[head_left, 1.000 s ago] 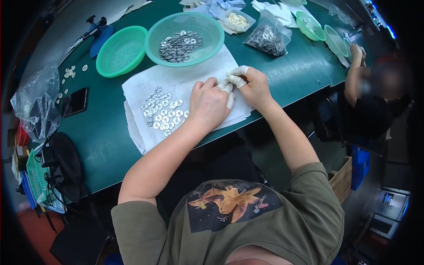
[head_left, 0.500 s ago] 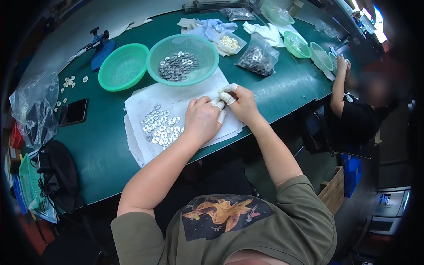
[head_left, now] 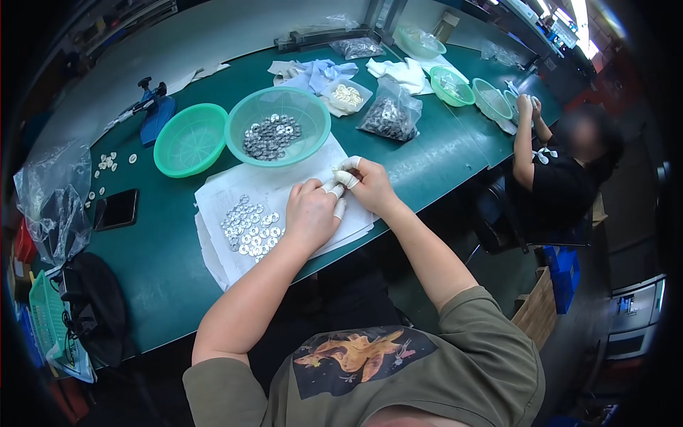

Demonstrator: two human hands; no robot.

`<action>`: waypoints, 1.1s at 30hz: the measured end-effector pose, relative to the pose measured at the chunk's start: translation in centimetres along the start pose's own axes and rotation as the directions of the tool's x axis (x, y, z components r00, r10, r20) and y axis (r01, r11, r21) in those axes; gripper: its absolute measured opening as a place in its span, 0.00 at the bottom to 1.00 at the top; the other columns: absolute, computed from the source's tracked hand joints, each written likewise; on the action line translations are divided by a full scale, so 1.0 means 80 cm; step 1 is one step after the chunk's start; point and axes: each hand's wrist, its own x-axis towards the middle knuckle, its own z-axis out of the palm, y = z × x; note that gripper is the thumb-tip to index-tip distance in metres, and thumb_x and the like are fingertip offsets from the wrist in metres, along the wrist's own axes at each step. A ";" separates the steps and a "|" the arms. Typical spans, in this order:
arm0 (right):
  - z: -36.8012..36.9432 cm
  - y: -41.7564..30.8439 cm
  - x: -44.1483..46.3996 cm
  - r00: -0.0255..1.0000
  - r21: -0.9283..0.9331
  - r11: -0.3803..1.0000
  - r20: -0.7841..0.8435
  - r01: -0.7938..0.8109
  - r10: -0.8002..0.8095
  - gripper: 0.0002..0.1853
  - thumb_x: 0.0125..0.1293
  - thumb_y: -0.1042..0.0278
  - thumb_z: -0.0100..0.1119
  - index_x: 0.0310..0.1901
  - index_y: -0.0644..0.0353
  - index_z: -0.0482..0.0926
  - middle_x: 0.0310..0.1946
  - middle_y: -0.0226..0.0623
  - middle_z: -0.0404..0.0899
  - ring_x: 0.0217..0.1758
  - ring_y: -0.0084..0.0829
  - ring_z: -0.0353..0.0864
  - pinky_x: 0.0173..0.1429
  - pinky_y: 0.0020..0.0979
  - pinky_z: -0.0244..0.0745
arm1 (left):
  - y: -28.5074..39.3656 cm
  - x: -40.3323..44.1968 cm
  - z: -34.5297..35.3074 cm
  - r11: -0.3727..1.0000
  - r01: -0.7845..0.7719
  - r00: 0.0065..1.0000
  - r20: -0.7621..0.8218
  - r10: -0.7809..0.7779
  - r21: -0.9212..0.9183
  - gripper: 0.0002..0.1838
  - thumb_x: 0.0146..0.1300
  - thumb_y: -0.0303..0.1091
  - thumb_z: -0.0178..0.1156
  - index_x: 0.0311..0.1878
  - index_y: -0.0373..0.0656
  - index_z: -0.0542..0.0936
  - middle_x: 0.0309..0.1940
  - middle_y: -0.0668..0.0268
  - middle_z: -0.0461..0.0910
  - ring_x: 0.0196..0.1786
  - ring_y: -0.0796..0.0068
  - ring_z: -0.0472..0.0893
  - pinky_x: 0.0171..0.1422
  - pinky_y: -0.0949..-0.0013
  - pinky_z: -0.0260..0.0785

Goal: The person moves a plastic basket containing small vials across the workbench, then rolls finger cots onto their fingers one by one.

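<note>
My left hand and my right hand meet over the right part of the white paper sheets, with white covers on several fingertips. Fingers of both are pinched together, and whatever lies between them is too small and hidden to make out. Left of my left hand, many shiny ring-shaped metal pieces are spread on the paper. Just beyond my hands stands a pale green mesh basket with a heap of similar metal pieces.
A green basket stands to the left, near a phone and a blue clamp tool. Further back lie a bag of dark pieces, cream rings and cloths. A co-worker sits at the right.
The camera view has tilted, so the table items sit lower and more to the left. My hands stay pinched together over the paper, with little visible change.
</note>
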 end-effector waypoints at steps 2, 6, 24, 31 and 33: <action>0.000 0.001 -0.002 1.000 -0.013 1.000 -0.005 0.006 -0.006 0.08 0.59 0.70 0.62 0.37 0.66 0.79 0.29 0.39 0.81 0.29 0.26 0.80 0.36 0.27 0.75 | 0.002 0.001 -0.006 1.000 0.030 0.997 0.071 -0.030 0.000 0.12 0.55 0.37 0.60 0.40 0.45 0.84 0.30 0.61 0.82 0.46 0.61 0.77 0.54 0.60 0.64; -0.002 -0.006 -0.002 0.999 -0.070 0.996 -0.004 0.053 -0.053 0.08 0.59 0.69 0.62 0.36 0.64 0.80 0.29 0.40 0.81 0.29 0.29 0.80 0.36 0.28 0.75 | 0.002 0.003 -0.003 0.999 0.043 0.997 0.071 -0.042 -0.013 0.12 0.54 0.37 0.60 0.40 0.45 0.84 0.30 0.61 0.82 0.46 0.60 0.77 0.54 0.59 0.64; -0.005 -0.006 -0.005 0.993 -0.123 0.986 0.003 0.114 -0.115 0.06 0.57 0.69 0.62 0.36 0.60 0.80 0.32 0.41 0.80 0.36 0.41 0.80 0.40 0.36 0.75 | 0.008 0.004 -0.006 1.000 -0.010 0.999 0.051 0.009 0.009 0.13 0.53 0.36 0.61 0.40 0.42 0.83 0.34 0.62 0.82 0.45 0.60 0.76 0.52 0.59 0.64; -0.001 0.004 -0.004 0.985 -0.175 0.971 -0.028 0.162 -0.169 0.07 0.56 0.67 0.62 0.35 0.59 0.80 0.32 0.41 0.81 0.37 0.42 0.80 0.40 0.38 0.74 | 0.012 0.005 -0.008 0.999 -0.017 0.996 0.086 0.013 0.041 0.12 0.54 0.36 0.61 0.39 0.42 0.83 0.32 0.60 0.82 0.47 0.59 0.76 0.52 0.58 0.63; -0.001 0.006 -0.005 0.982 -0.171 0.970 -0.038 0.173 -0.182 0.07 0.56 0.67 0.62 0.34 0.59 0.80 0.33 0.41 0.81 0.37 0.42 0.80 0.41 0.38 0.74 | 0.010 0.004 -0.006 0.998 -0.018 0.995 0.100 0.012 0.052 0.12 0.54 0.37 0.60 0.39 0.42 0.83 0.30 0.59 0.82 0.47 0.59 0.76 0.52 0.58 0.63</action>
